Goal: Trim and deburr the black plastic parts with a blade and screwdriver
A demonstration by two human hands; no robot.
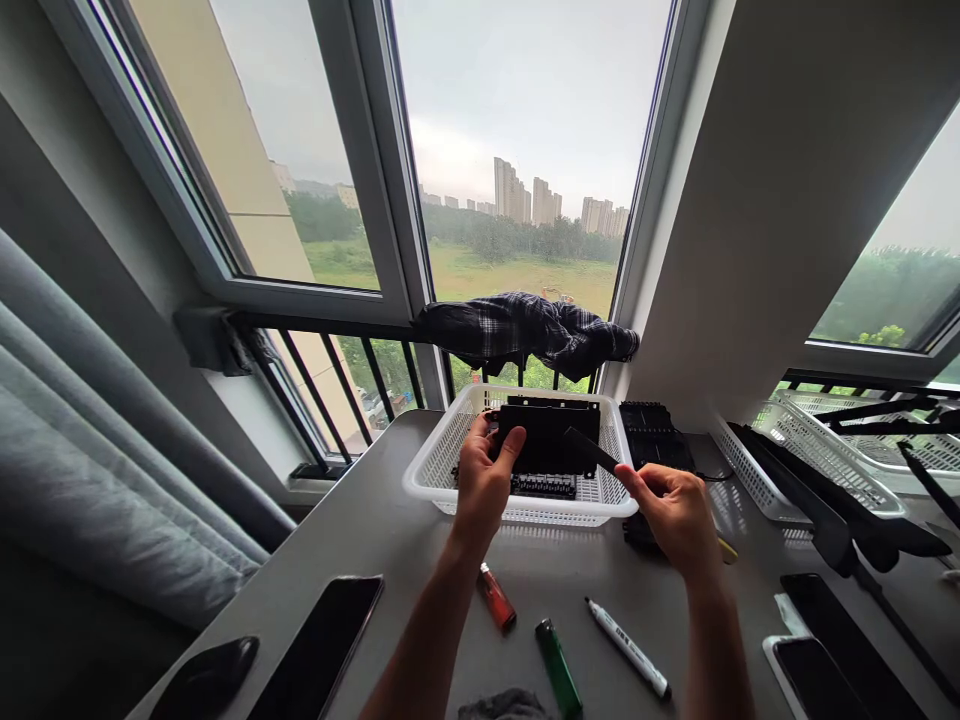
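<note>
My left hand (484, 470) grips the left edge of a black rectangular panel (551, 440), thumb on its face. It is held up over a white perforated plastic basket (517, 515), in which more black plastic parts (544, 487) lie. My right hand (671, 505) is closed on a flat black blade-like tool (596, 452). Its far end overlaps the panel's right side; I cannot tell whether they touch. Just beyond my right hand shows a yellow tip (727, 549); whether it belongs to the tool is unclear.
A red lighter (496, 598), green lighter (558, 668) and white marker (628, 648) lie in front. Black parts (656, 435) sit right of the basket. Phones (319, 650) lie at both sides; another basket (780, 495) stands right. Plaid cloth (532, 330) hangs on the window railing.
</note>
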